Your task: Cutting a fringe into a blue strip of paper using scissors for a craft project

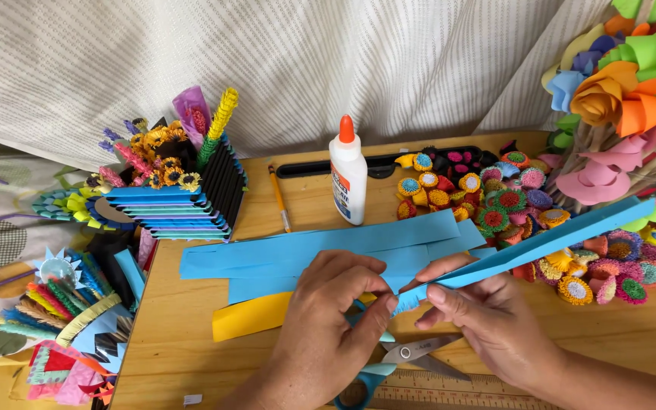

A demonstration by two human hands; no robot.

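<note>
The folded blue paper strip (540, 241) is pinched at its near, fringed end by both the left hand (328, 319) and right hand (487, 315), its long axis slanting up-right above the worktop (184, 334).

Bare table (184, 349) lies open on the left of the hands. Ahead, blue paper strips (328, 250) and a glue bottle (348, 178) block the way. Paper flowers (510, 197) crowd the right; scissors (396, 357) lie underneath.

Glue bottle (348, 178); pencil (279, 198); scissors (396, 355)
</note>
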